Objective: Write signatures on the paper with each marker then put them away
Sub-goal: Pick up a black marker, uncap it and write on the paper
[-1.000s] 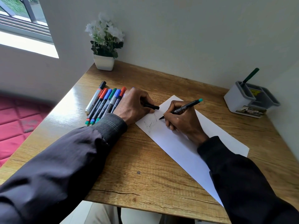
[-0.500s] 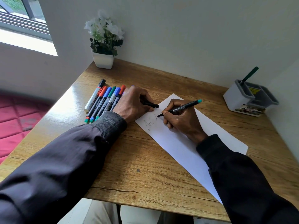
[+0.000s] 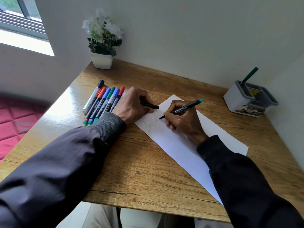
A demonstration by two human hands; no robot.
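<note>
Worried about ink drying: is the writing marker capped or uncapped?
Uncapped: marker tip bare on the paper; left hand holds a cap.

A single head-worn camera looks forward and steeply down, close over the wooden desk (image 3: 148, 170).

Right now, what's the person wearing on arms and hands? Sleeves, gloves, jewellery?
Dark purplish-black long sleeves on both arms: left sleeve, right sleeve. A grey ribbed knit cuff ends the left one. The left hand and right hand are bare: no gloves, watch or rings visible.

Potted white flowers (image 3: 102, 45) sit on wooden table (image 3: 148, 175).
</note>
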